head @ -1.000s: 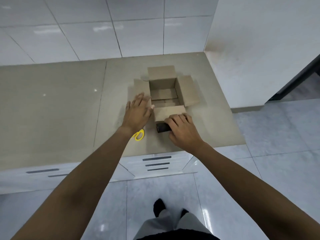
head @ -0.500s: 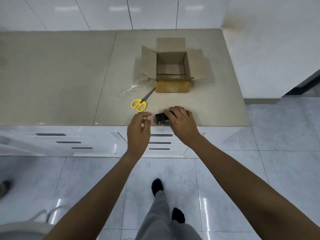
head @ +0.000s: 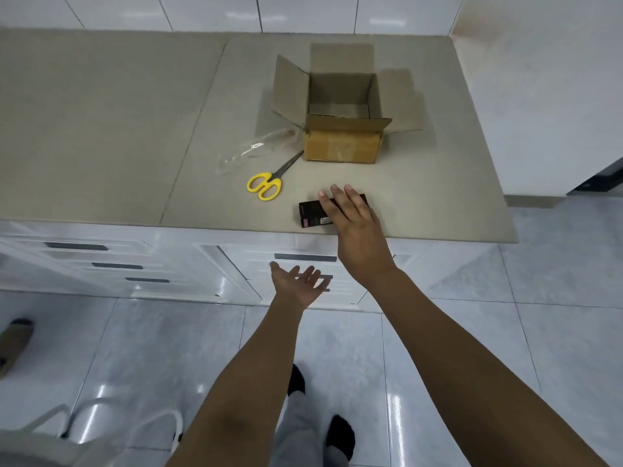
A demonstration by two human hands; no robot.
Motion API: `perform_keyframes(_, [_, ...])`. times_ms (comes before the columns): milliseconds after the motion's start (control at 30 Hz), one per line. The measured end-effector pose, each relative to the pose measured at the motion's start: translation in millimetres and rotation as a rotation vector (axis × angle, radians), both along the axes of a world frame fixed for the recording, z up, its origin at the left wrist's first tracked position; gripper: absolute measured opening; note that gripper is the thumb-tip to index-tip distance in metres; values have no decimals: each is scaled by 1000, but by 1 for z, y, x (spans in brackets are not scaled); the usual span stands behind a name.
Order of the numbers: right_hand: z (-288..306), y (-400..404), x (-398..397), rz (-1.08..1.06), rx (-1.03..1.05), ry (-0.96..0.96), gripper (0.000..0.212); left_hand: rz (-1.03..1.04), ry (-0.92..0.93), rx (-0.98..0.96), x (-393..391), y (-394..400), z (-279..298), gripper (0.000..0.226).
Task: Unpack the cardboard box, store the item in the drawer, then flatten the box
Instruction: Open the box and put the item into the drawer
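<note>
black item (head: 312,215) under right hand (head: 354,220); left hand (head: 296,281) by drawer (head: 305,257).

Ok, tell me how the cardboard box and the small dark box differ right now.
The cardboard box is tan, larger and open, with flaps spread and nothing visible inside; the small dark box is black, flat and closed. The cardboard box sits untouched farther back, while the right hand rests on the dark box near the front edge. Both sit on the countertop.
</note>
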State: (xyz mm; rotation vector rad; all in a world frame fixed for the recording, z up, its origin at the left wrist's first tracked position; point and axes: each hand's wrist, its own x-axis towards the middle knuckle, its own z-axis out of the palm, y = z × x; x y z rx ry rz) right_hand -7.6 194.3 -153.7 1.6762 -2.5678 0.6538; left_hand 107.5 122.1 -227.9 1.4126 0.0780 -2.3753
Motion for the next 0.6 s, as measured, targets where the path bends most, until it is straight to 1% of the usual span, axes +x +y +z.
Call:
perform_keyframes(100, [-3, 0, 1, 6, -35, -4, 82, 38, 22, 10, -17, -3, -2, 78])
perform_keyframes(200, [-4, 0, 2, 10, -45, -3, 82, 68, -12, 16, -25, -5, -5, 79])
perform_keyframes(333, [-2, 1, 1, 13, -43, -8, 79, 107, -7, -7, -25, -8, -9, 77])
perform_keyframes(433, [-1, 1, 1, 20, -32, -7, 77, 95, -4, -29, -15, -4, -15, 79])
perform_keyframes(533, [-2, 2, 0, 31, -28, 6, 77, 55, 13, -61, -1, 7, -17, 88])
perform_keyframes(600, [-2, 3, 0, 33, -33, 27, 78, -23, 0, -102, 8, 13, -13, 99])
